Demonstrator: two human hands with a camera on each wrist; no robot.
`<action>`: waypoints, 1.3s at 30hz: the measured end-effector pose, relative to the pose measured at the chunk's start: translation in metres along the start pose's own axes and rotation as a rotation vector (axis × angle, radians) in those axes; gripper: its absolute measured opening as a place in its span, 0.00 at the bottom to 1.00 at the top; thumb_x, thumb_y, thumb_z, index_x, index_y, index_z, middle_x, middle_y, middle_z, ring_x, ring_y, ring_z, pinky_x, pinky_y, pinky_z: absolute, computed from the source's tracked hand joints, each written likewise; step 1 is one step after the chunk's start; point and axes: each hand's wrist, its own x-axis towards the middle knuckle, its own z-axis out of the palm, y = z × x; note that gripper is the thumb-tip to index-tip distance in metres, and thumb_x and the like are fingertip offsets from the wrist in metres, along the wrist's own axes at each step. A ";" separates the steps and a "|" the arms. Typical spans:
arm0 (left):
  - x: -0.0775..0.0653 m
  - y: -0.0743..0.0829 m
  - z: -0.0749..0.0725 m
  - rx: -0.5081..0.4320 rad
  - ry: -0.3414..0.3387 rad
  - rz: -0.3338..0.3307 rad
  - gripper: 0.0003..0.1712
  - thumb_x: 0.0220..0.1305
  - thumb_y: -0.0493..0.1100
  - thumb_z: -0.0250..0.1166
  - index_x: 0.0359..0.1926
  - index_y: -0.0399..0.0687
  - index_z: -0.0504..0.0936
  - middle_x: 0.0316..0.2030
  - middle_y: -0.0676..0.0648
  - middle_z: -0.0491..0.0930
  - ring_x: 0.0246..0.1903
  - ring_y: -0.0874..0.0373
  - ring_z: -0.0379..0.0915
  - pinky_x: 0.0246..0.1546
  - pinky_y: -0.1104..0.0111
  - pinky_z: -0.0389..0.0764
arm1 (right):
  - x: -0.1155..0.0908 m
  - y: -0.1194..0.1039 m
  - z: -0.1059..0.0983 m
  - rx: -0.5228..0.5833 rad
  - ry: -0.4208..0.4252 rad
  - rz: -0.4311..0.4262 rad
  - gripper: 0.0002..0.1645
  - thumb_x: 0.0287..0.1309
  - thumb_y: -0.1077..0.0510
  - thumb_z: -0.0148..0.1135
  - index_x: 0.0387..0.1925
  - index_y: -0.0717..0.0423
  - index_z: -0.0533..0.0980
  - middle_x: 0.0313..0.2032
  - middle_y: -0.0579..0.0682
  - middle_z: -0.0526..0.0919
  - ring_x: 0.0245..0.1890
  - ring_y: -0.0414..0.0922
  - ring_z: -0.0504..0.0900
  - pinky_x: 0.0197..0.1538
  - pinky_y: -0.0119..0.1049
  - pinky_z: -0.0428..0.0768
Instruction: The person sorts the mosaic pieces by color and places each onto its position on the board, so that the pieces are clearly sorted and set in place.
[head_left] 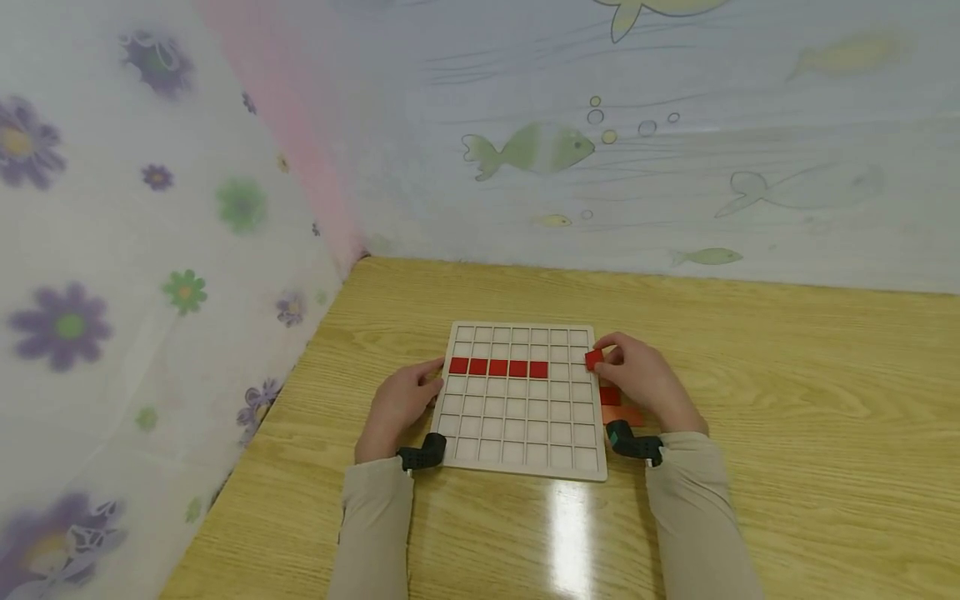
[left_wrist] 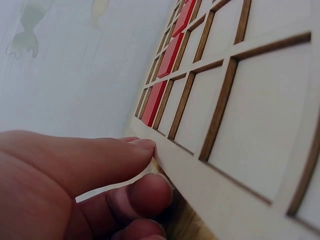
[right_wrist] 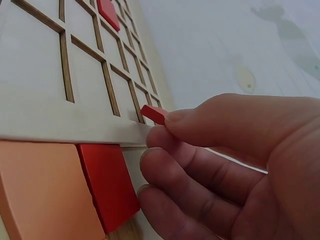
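Observation:
A pale wooden grid board [head_left: 525, 473] lies on the table with a row of several red square tiles [head_left: 498, 367] set in its cells, starting at the left side. My left hand [head_left: 397, 407] holds the board's left edge, thumb at the rim and the other fingers curled beside it. Between thumb and forefinger my right hand [head_left: 641, 375] pinches a red square tile [right_wrist: 154, 114], tilted over the right rim near the end of that row. Beneath this hand, a loose red piece [right_wrist: 110, 185] and an orange piece [right_wrist: 45, 190] lie against the board's right edge.
The wood-grain table [head_left: 825, 433] reaches back to a wall printed with fish [head_left: 547, 148]. A flowered wall covering [head_left: 67, 325] borders the table on the left. Dark camera mounts [head_left: 633, 442] sit at both wrists, close over the board's front corners.

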 end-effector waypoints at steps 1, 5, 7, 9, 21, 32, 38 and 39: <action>0.000 0.000 0.000 0.001 0.001 0.001 0.23 0.63 0.48 0.55 0.60 0.59 0.70 0.19 0.52 0.72 0.17 0.58 0.65 0.21 0.67 0.65 | 0.000 0.000 0.001 0.002 -0.001 -0.005 0.19 0.57 0.56 0.54 0.51 0.56 0.69 0.36 0.52 0.76 0.32 0.47 0.73 0.34 0.37 0.71; 0.000 0.000 0.001 -0.001 0.005 -0.003 0.23 0.63 0.48 0.55 0.60 0.61 0.70 0.19 0.52 0.72 0.17 0.58 0.65 0.22 0.67 0.65 | 0.002 -0.002 0.004 0.005 -0.015 -0.020 0.20 0.56 0.57 0.55 0.51 0.55 0.68 0.37 0.53 0.76 0.33 0.47 0.73 0.33 0.37 0.71; 0.000 0.000 0.001 -0.003 0.004 -0.002 0.22 0.63 0.48 0.54 0.59 0.61 0.70 0.19 0.52 0.72 0.17 0.57 0.65 0.22 0.67 0.65 | 0.002 -0.002 0.005 0.002 -0.019 -0.026 0.20 0.56 0.57 0.56 0.52 0.55 0.69 0.38 0.53 0.76 0.34 0.47 0.73 0.33 0.37 0.71; 0.000 0.000 0.001 -0.003 0.005 0.000 0.22 0.63 0.48 0.55 0.59 0.61 0.70 0.19 0.52 0.72 0.17 0.57 0.65 0.22 0.67 0.65 | 0.003 -0.004 0.007 -0.002 -0.018 -0.030 0.20 0.56 0.56 0.56 0.51 0.55 0.69 0.38 0.52 0.77 0.35 0.47 0.73 0.34 0.38 0.71; 0.000 -0.002 0.001 -0.036 -0.009 -0.002 0.23 0.63 0.50 0.54 0.60 0.62 0.69 0.19 0.52 0.73 0.16 0.56 0.65 0.20 0.67 0.65 | 0.004 -0.012 0.014 -0.039 -0.020 -0.049 0.18 0.55 0.55 0.58 0.48 0.53 0.72 0.36 0.49 0.78 0.36 0.46 0.74 0.40 0.41 0.71; 0.000 -0.001 0.001 -0.018 -0.018 -0.002 0.24 0.62 0.50 0.55 0.60 0.61 0.68 0.19 0.52 0.73 0.17 0.57 0.65 0.20 0.67 0.65 | 0.004 -0.014 0.016 -0.051 -0.024 -0.083 0.17 0.54 0.54 0.60 0.47 0.52 0.74 0.34 0.47 0.78 0.34 0.44 0.74 0.40 0.40 0.71; 0.001 -0.001 0.001 0.002 -0.022 -0.003 0.25 0.62 0.52 0.55 0.60 0.61 0.68 0.23 0.53 0.73 0.19 0.58 0.65 0.22 0.67 0.65 | 0.005 -0.015 0.018 -0.051 -0.021 -0.106 0.17 0.54 0.55 0.60 0.47 0.51 0.74 0.32 0.46 0.78 0.33 0.43 0.74 0.38 0.40 0.71; 0.001 -0.001 0.001 0.003 -0.024 -0.006 0.24 0.62 0.52 0.55 0.60 0.62 0.68 0.23 0.53 0.73 0.19 0.58 0.65 0.22 0.67 0.65 | 0.005 -0.015 0.019 -0.051 -0.021 -0.108 0.17 0.54 0.55 0.60 0.47 0.51 0.74 0.32 0.46 0.78 0.33 0.43 0.74 0.38 0.39 0.71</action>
